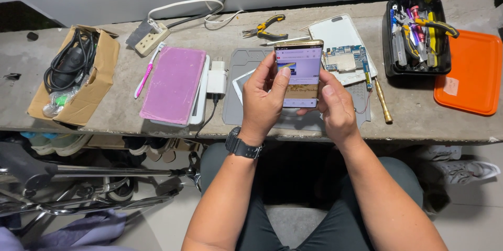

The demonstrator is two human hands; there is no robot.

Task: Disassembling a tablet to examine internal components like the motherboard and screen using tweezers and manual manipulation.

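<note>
A smartphone with a lit purple screen is held upright in front of me, above the grey work mat. My left hand grips its left edge, thumb resting on the screen. My right hand holds the right edge from below, thumb beside the screen. A black watch sits on my left wrist. Behind the phone lie an opened white phone back with a blue circuit board and another white phone, partly hidden by my left hand.
On the concrete bench: a pink pad on a white slab, a white charger, a pink toothbrush, pliers, a power strip, a cardboard box of cables, a black tool tray, an orange tray, a screwdriver.
</note>
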